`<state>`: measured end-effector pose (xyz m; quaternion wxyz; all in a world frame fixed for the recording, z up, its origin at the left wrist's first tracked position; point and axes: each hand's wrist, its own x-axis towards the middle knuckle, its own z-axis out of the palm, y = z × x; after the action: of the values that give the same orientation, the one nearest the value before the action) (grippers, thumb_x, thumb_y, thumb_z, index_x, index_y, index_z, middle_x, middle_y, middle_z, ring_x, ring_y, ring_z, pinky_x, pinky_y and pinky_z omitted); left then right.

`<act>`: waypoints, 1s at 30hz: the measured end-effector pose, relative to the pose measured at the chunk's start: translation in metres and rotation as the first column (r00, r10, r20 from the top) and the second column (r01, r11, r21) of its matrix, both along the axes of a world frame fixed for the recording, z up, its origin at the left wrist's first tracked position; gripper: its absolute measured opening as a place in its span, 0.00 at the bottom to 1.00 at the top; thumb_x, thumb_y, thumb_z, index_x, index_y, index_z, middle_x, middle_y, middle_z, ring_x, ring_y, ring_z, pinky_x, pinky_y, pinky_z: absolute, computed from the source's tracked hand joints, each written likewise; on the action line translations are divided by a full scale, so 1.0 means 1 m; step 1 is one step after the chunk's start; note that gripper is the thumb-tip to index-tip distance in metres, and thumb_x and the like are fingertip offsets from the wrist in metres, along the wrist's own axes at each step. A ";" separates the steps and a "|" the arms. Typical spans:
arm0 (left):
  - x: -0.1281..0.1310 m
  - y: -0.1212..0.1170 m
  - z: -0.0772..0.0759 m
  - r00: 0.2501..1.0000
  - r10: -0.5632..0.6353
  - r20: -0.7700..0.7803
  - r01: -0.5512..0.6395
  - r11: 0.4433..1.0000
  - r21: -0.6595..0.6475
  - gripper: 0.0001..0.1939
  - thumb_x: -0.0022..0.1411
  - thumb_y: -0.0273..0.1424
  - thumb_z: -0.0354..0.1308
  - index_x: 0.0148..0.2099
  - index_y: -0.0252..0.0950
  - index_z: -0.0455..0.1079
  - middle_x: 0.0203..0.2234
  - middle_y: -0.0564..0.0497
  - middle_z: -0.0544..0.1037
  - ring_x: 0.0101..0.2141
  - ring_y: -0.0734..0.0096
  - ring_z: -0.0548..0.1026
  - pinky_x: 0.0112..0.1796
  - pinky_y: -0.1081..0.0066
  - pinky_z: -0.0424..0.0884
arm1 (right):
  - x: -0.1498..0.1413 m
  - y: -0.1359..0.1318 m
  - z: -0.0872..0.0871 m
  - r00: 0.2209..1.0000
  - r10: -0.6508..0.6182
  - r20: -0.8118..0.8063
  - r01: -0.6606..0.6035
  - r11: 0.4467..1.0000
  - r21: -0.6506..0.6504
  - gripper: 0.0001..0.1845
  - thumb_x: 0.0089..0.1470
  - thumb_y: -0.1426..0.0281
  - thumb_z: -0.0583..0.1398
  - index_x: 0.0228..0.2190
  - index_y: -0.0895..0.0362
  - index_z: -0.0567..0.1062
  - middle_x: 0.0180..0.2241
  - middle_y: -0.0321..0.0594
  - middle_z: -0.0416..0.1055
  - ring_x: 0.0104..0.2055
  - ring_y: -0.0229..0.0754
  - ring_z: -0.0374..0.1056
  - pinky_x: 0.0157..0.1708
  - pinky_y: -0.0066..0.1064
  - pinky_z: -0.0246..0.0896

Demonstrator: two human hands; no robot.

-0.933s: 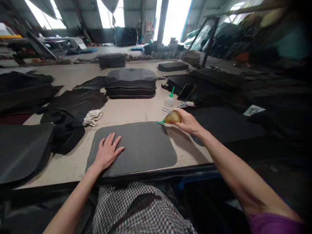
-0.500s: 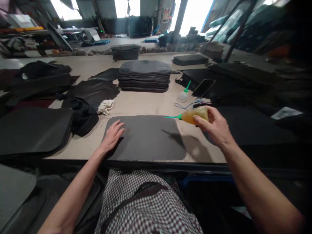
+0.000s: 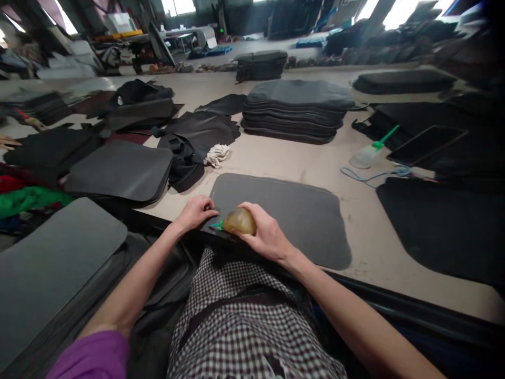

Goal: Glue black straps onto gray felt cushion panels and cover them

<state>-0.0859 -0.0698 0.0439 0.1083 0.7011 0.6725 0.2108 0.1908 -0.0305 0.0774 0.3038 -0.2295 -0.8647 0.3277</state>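
A dark grey rounded panel (image 3: 292,210) lies flat on the table in front of me. My right hand (image 3: 266,231) is closed around a squeeze bottle (image 3: 240,221) of yellowish liquid, tipped on its side. Its thin green nozzle points left, over the panel's near left corner. At the panel's left edge, my left hand (image 3: 197,212) has its fingers curled and the thumb stretched towards the nozzle. Whether anything is between those fingers is hidden.
Behind the panel stands a stack of dark panels (image 3: 295,113). A second green-tipped bottle (image 3: 366,152), a blue cord (image 3: 363,176) and a phone (image 3: 428,145) lie right. Left are a white cloth bundle (image 3: 216,155) and dark sheets (image 3: 118,168). Another person's hand (image 3: 8,142) shows far left.
My right hand has carried the bottle from the panel's far right corner to its near left. My left hand has curled its fingers at the left edge. The view has turned left.
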 end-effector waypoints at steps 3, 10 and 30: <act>-0.001 0.001 -0.003 0.999 0.022 -0.050 -0.023 0.999 -0.023 0.09 0.61 0.36 0.66 0.33 0.37 0.73 0.30 0.51 0.76 0.35 0.66 0.72 0.38 0.67 0.64 | -0.015 0.002 0.001 0.997 0.055 0.059 -0.058 0.997 0.049 0.27 0.59 0.64 0.63 0.57 0.54 0.64 0.51 0.48 0.70 0.51 0.51 0.70 0.50 0.46 0.70; 0.000 0.006 -0.003 0.996 0.047 -0.076 -0.050 0.998 -0.046 0.11 0.58 0.36 0.69 0.32 0.38 0.70 0.30 0.52 0.75 0.34 0.65 0.71 0.37 0.66 0.61 | 0.006 0.015 0.021 0.986 0.107 0.131 -0.118 0.990 0.082 0.26 0.59 0.64 0.62 0.57 0.54 0.64 0.52 0.48 0.70 0.51 0.52 0.70 0.51 0.47 0.69; -0.013 0.015 -0.014 0.997 0.016 -0.080 -0.024 0.995 -0.099 0.16 0.55 0.46 0.65 0.32 0.40 0.69 0.31 0.51 0.76 0.33 0.63 0.72 0.34 0.68 0.62 | 0.268 0.013 0.029 0.885 -0.366 0.288 0.407 0.908 -0.096 0.32 0.54 0.52 0.67 0.56 0.51 0.72 0.54 0.44 0.74 0.51 0.54 0.74 0.50 0.42 0.72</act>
<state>-0.0987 -0.0551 0.0297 0.1146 0.6959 0.6929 0.1499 0.4589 -0.0175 0.1069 0.2269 -0.4617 -0.8061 0.2925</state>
